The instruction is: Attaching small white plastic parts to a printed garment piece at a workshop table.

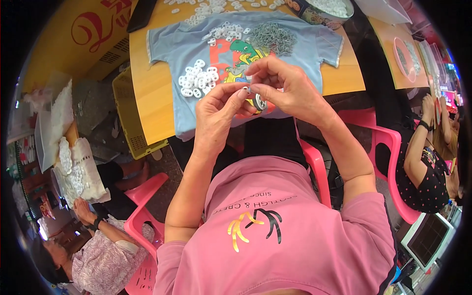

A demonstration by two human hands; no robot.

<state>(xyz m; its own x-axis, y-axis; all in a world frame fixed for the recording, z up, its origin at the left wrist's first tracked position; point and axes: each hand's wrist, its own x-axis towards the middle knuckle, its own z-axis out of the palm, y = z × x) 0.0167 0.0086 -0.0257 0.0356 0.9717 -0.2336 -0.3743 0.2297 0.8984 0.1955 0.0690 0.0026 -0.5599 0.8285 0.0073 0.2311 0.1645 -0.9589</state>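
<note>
A: Closest in, a pink shirt (285, 196) with a yellow-and-black print fills the lower middle; beyond it, both hands meet over the bench (346, 81)!

B: And the left hand (219, 103)?

A: Pinching, thumb against forefinger, on a small white piece (245, 89); it sits right at the fingertips, above the blue-grey T-shirt (307, 56) spread across the bench!

B: The right hand (290, 86), then?

A: Just beside it, fingers bent, thumb reaching in to the white piece; whether it grips anything of its own, I cannot tell!

B: What's lying about them?

A: A heap of white pieces (198, 79) to the left, on the cloth; farther up, a second white heap (227, 32), and next to that a pile of grey bits (273, 38)!

B: Farther out?

A: A round tin (306, 14) of white pieces at the upper right; loose white pieces (211, 10) along the far part of the bench; and off to the sides, a seated co-worker (108, 255) at left, another (423, 167) at right!
</note>
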